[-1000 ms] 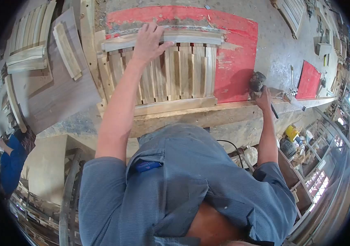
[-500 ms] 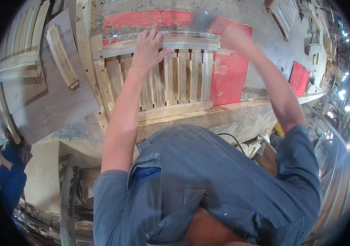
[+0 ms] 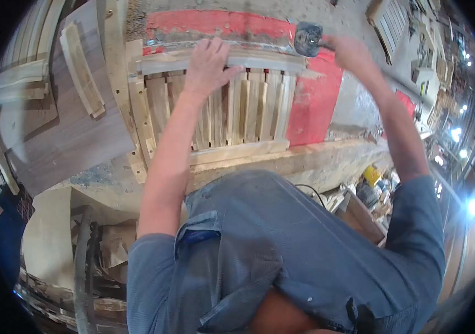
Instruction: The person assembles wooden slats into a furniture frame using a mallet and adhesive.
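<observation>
Your right hand grips the mallet; your left hand, thumb spread, rests on the far bar. A crooked swing could hurt that hand.

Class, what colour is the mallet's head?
The mallet head is dark grey with paler patches, seen best in the head camera view.

Slatted frame matt wood; mallet head rough, matt; red patch scuffed; shirt matt cloth.
</observation>
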A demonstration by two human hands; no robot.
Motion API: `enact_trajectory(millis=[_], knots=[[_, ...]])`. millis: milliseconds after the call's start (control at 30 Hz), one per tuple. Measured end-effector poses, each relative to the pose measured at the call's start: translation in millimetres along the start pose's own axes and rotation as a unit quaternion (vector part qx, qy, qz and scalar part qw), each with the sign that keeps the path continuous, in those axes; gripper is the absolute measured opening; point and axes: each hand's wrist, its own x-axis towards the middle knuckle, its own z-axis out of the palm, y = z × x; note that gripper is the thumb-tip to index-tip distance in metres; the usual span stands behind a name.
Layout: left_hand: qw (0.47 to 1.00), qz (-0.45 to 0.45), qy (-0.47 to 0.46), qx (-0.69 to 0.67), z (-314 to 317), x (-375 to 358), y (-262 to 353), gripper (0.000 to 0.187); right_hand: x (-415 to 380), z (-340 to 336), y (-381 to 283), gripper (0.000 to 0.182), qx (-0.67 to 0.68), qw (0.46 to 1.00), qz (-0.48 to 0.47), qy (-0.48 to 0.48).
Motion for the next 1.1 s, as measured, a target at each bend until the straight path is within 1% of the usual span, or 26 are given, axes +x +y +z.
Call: enact_trajectory(millis=[33, 100, 133, 167, 200, 267, 300, 333, 367, 433, 467, 500, 533, 600, 633, 700, 733, 800, 867, 900, 933, 967, 1000, 1033, 1067, 1100], knots=[[1.0, 0.012, 0.003, -0.016, -2.3, -2.4, 4.2, 0.055, -12.1, -17.5, 18.8, 0.02, -0.071, 0.996, 0.037, -0.048], [0.999, 0.023, 0.019, -0.021, -10.6, 5.4, -7.1, 0.055, -4.1, -48.7, 49.9, 0.023, -0.087, 0.993, 0.043, 0.07], [1.0, 0.001, 0.009, -0.004, -14.0, 0.0, -15.3, 0.055, 9.6, -61.3, 83.4, 0.024, 0.021, 0.995, 0.05, 0.08], [1.0, -0.022, -0.002, 0.012, -14.6, -6.0, -19.8, 0.054, 10.6, -84.8, 83.0, 0.022, 0.133, 0.981, 0.066, 0.124], [1.0, -0.009, 0.02, 0.018, -10.2, -6.8, -22.7, 0.054, 11.2, -109.6, 80.2, 0.021, 0.244, 0.952, 0.071, 0.173], [1.0, -0.01, 0.019, 0.021, -10.3, -6.4, -20.5, 0.053, 11.0, -126.6, 51.0, 0.02, 0.352, 0.898, 0.079, 0.253], [0.999, -0.013, 0.019, 0.027, -11.1, -6.4, -20.7, 0.053, 30.4, -106.9, 64.2, 0.018, 0.328, 0.928, 0.106, 0.139], [0.999, -0.017, 0.016, 0.025, -11.3, -8.5, -19.6, 0.053, 46.1, -77.8, 75.4, 0.017, 0.299, 0.945, 0.131, 0.019], [0.999, -0.011, 0.023, 0.027, -12.2, -8.0, -19.1, 0.052, 24.1, -33.7, 42.4, 0.018, 0.224, 0.969, 0.108, -0.01], [0.999, -0.004, 0.03, 0.025, -9.3, -8.9, -18.9, 0.052, -19.6, 54.7, -23.9, 0.029, 0.068, 0.995, 0.05, -0.057], [1.0, -0.014, 0.024, 0.007, -7.7, -8.8, -18.6, 0.057, -25.7, 51.2, -23.9, 0.031, 0.052, 0.993, 0.06, -0.086], [0.999, -0.026, 0.024, -0.003, -8.9, -6.5, -21.0, 0.062, -21.5, 45.3, -22.9, 0.033, 0.035, 0.992, 0.063, -0.108], [1.0, -0.019, 0.025, -0.001, -8.6, -5.3, -17.7, 0.062, -23.4, 42.5, -22.8, 0.033, 0.038, 0.992, 0.068, -0.102], [0.995, -0.08, -0.023, 0.062, -11.5, 2.5, 7.1, 0.075, -25.0, 36.1, -27.8, 0.035, 0.012, 0.994, 0.04, -0.097], [0.995, -0.074, -0.024, 0.062, 1.2, 10.5, 25.3, 0.075, -24.7, 33.7, -30.5, 0.035, 0.014, 0.994, 0.046, -0.095], [0.999, -0.009, 0.014, 0.039, 41.1, 18.5, 67.0, 0.084, -26.8, 32.0, -35.0, 0.039, 0.015, 0.993, 0.046, -0.105], [0.999, -0.008, 0.01, 0.036, 47.1, 20.2, 80.3, 0.084, -29.3, 37.7, -30.0, 0.039, 0.017, 0.993, 0.049, -0.108], [0.992, -0.104, -0.047, 0.051, 53.4, 30.7, 93.7, 0.079, -17.1, 44.8, -8.9, 0.05, 0.111, 0.988, -0.026, -0.106], [0.991, -0.112, -0.053, 0.042, 52.1, 29.6, 99.2, 0.078, -13.2, 28.6, 17.1, 0.056, 0.141, 0.986, -0.077, -0.042], [0.991, -0.118, -0.052, 0.041, 50.0, 30.6, 96.9, 0.077, -10.6, -8.3, 16.7, 0.039, 0.01, 0.97, -0.193, 0.15], [0.991, -0.116, -0.053, 0.045, 50.2, 31.5, 94.8, 0.077, -8.9, -44.8, 13.9, 0.031, -0.053, 0.937, -0.249, 0.238], [0.993, -0.107, -0.036, 0.035, 50.7, 29.3, 94.4, 0.076, -7.2, -81.1, 11.2, 0.025, -0.119, 0.889, -0.289, 0.335], [0.994, -0.102, -0.017, 0.025, 51.3, 28.2, 93.6, 0.075, -8.6, -92.8, 9.3, 0.026, -0.019, 0.928, -0.231, 0.291], [0.994, -0.103, -0.017, 0.025, 52.2, 28.7, 92.0, 0.075, -1.6, -80.0, 13.6, 0.028, 0.076, 0.963, -0.146, 0.216], [0.994, -0.102, -0.02, 0.016, 52.0, 28.0, 91.0, 0.075, 6.6, -51.6, 16.7, 0.029, 0.141, 0.981, -0.064, 0.12], [0.995, -0.099, -0.022, 0.008, 50.7, 27.5, 89.9, 0.075, 8.2, -18.7, 10.9, 0.031, 0.152, 0.987, -0.019, 0.041]])
